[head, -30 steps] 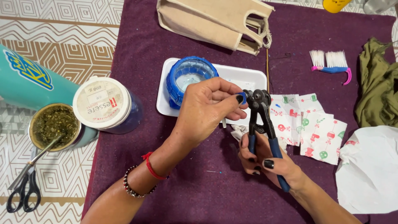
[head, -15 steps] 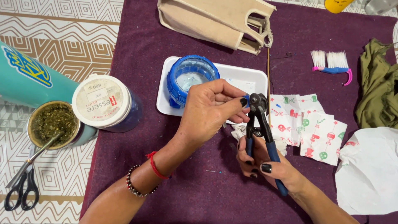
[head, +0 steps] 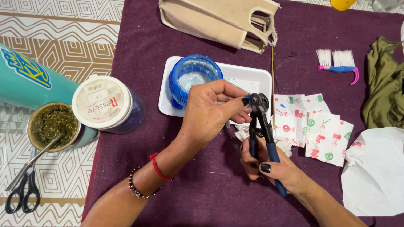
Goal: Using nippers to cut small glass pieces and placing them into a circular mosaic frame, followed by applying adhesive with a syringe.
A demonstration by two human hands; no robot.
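Nippers point(head: 261, 126) with blue handles are held upright over the purple cloth point(head: 202, 197), just in front of the white foam tray point(head: 252, 77). Right hand point(head: 269, 166) is wrapped around both handles, fingers closed on them, with the handles drawn near each other. The twin-wheel head points away from the person, and a small blue tile piece point(head: 248, 100) sits at it. Left hand point(head: 212, 111) pinches that piece between thumb and fingertips, the remaining fingers curled under; whether the wheels grip the piece cannot be told.

On the tray stands a round blue mosaic-covered jar point(head: 191, 75), its mouth facing up. Patterned paper squares point(head: 313, 126) lie to the right of the nippers, with crumpled white paper point(head: 374, 168) beyond. A small brush point(head: 338, 65) with white bristles lies near an olive cloth point(head: 385, 88). A beige bag point(head: 219, 21) lies at the far edge. To the left are a white-lidded tub point(head: 103, 105), a cup of green herb with a metal straw point(head: 52, 126), a teal flask point(head: 29, 80) and black scissors point(head: 23, 189).
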